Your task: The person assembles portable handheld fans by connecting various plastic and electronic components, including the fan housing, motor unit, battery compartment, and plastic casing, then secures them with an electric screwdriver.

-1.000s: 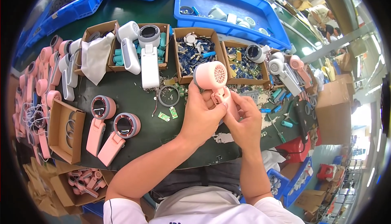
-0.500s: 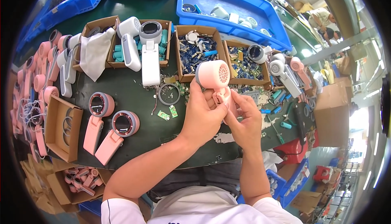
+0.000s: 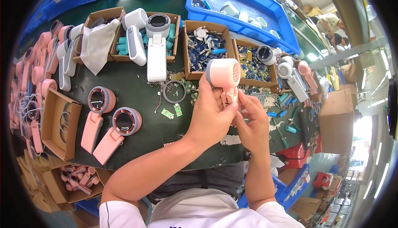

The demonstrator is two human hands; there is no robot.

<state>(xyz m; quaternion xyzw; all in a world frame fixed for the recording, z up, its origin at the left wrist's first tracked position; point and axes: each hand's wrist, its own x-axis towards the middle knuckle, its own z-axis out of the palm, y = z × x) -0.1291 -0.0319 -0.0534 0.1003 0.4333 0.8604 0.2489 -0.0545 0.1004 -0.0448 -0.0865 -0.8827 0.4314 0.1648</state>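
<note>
Pink fan (image 3: 225, 79) — between left hand (image 3: 210, 115) and right hand (image 3: 253, 124), head (image 3: 223, 71) uppermost

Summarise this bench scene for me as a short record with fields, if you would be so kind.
Left hand: grips a pink handheld fan just below its head
Right hand: fingers on the lower part of the same fan
Held fan's grille: faces the person's right
Left on the bench: two pink fans, dark round faces up
Left of those: a cardboard box containing grey rings
Beyond the hands: two white fans; a carton of small circuit boards
Far side: a blue tray with a few parts inside
</note>
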